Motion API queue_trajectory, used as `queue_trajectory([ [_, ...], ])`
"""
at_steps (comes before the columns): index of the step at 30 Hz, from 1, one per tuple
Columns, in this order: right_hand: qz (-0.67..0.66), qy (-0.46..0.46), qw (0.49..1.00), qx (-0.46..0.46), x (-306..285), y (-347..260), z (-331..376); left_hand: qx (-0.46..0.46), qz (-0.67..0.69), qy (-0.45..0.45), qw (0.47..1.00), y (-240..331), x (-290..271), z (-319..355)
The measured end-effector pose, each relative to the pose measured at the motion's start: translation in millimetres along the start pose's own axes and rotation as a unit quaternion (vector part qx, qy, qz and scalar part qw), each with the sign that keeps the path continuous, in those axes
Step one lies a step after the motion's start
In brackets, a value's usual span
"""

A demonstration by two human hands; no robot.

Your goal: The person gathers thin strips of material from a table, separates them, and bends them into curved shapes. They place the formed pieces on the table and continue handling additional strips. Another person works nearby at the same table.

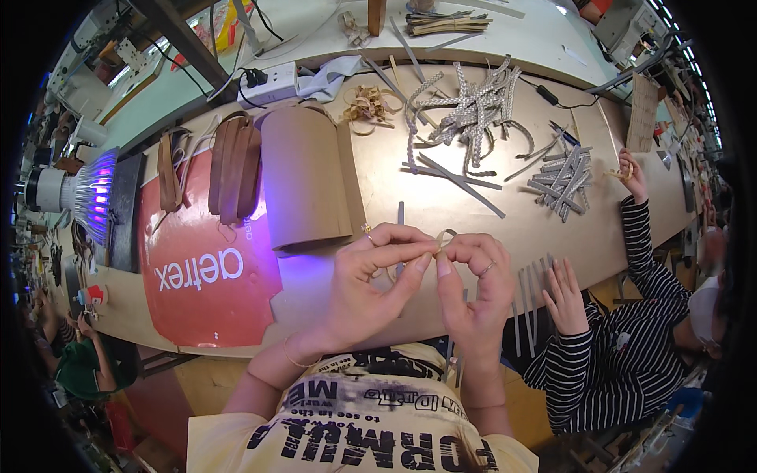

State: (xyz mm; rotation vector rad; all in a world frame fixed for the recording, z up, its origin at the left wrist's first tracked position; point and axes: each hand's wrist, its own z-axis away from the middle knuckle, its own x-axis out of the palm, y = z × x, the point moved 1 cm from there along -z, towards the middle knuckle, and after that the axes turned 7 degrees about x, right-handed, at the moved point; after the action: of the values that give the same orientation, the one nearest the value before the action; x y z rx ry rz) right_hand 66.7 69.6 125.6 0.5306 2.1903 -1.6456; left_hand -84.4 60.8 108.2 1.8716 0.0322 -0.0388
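Head view: thin beige strip bent into a small loop, pinched above the desk near its front edge, between both hands. Left hand closed, thumb and forefinger on the strip's left end; right hand likewise closed on the right end, ring on one finger. Step in hand, by the look of it: shaping or joining the loop; next move would call for a steady pinch while the ends were brought together. Farther out: rolled brown card, red sheet with white lettering to the left under violet lamp light, heap of braided grey straps, flat grey strips, a co-worker's hand in striped sleeve at right.
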Motion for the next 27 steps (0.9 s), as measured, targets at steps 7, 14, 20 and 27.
queue_trajectory([
  [7,-0.002,0.0,1.0,0.009,-2.3,6.0,1.7,-0.001,-0.017,-0.017,1.0,-0.5,1.6,-4.1],
  [14,-0.006,-0.011,1.0,0.021,-3.8,8.6,4.7,0.039,-0.084,-0.011,0.996,3.0,4.2,-7.8],
  [20,-0.024,0.003,0.999,0.022,-5.2,14.3,10.4,0.055,-0.125,-0.05,0.989,7.0,5.3,-3.9],
  [27,-0.022,0.013,0.999,0.024,-4.9,20.2,15.7,0.051,-0.089,-0.033,0.994,-2.2,12.8,-1.2],
])
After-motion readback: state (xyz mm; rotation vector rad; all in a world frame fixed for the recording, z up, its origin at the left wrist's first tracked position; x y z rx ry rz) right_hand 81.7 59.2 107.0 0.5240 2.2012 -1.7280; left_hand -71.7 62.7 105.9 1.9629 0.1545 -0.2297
